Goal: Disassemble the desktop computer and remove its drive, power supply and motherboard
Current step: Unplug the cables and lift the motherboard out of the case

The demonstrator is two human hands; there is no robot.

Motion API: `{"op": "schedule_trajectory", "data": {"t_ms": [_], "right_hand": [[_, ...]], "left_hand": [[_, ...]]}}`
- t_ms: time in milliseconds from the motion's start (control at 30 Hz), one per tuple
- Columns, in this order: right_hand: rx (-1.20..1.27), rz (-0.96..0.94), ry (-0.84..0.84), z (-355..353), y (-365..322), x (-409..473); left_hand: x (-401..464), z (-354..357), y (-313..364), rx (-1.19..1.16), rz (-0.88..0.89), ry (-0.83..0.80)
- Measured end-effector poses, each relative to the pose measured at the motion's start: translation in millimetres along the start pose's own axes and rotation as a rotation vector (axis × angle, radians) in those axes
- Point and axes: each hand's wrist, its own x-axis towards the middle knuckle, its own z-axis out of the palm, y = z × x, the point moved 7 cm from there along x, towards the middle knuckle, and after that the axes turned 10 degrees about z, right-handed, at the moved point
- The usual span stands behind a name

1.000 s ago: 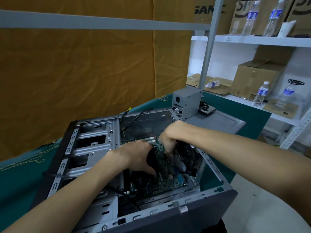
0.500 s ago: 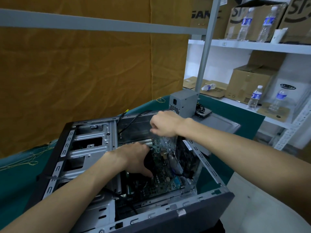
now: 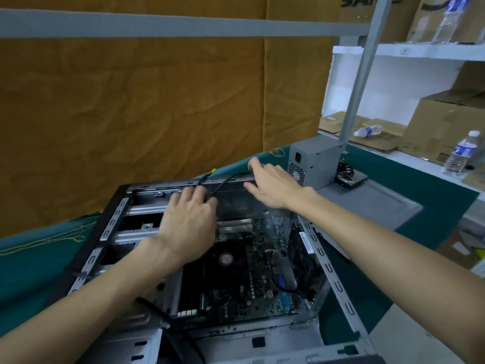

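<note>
The scene is evenly and rather softly lit from above, bright on the white shelf at upper right and dimmer inside the open computer case, where the motherboard sits in shade. The left hand and right hand show slight motion blur, the fingers of the right one softest. Wide-angle distortion bends the grey bar across the top and stretches both forearms toward the lower corners. The ochre cloth looks flat and grainy, with no hard shadows or glare.
</note>
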Motion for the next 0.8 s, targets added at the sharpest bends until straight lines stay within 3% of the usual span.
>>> {"op": "schedule_trajectory", "data": {"t_ms": [133, 267, 400, 567, 633, 800], "right_hand": [[-0.128, -0.009, 0.039, 3, -5, 4], [-0.124, 0.035, 0.076, -6, 3, -3], [-0.155, 0.113, 0.058, -15, 22, -23], [-0.287, 0.282, -0.082, -22, 49, -60], [-0.355, 0.311, -0.085, -29, 48, -65], [-0.367, 0.185, -0.071, -15, 19, -34]], "left_hand": [[-14, 14, -28, -0.262, -0.278, -0.168], [-9, 6, -25, -0.264, -0.312, -0.070], [4, 11, -17, -0.270, -0.237, -0.037], [31, 8, -7, -0.326, 0.035, -0.034], [34, 11, 0, -0.319, 0.068, -0.001], [22, 27, 1, -0.329, 0.068, 0.021]]}}
